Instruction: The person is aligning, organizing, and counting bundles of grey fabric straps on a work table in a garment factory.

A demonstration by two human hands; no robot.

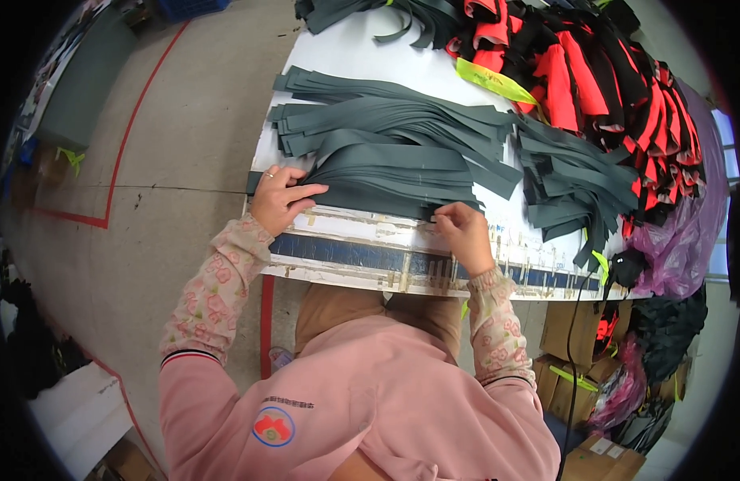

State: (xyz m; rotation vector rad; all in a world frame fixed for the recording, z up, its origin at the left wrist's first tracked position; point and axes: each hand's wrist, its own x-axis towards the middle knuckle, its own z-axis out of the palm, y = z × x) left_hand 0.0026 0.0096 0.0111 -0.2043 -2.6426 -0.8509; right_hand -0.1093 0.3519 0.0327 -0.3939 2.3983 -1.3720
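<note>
Dark green-grey fabric strips (394, 174) lie in a layered bundle along the near side of the white table. My left hand (280, 200) rests at the left end of the nearest strips, its index finger stretched over them and its thumb apart. At their right end, my right hand (463, 231) has thumb and forefinger pinched on the edge of the lowest strip (370, 202). Patterned sleeve covers wrap both forearms. Behind this bundle lies another bundle of strips (386, 100), and a looser pile (570, 172) sits to the right.
The table's front edge (354, 252) carries worn tape and a dark blue band. Red and black garment pieces (574, 76) are heaped at the far right beside purple plastic (686, 232). A yellow-green ribbon (494, 80) lies near them. Cardboard boxes (574, 333) and a hanging black cable (576, 345) are at the lower right.
</note>
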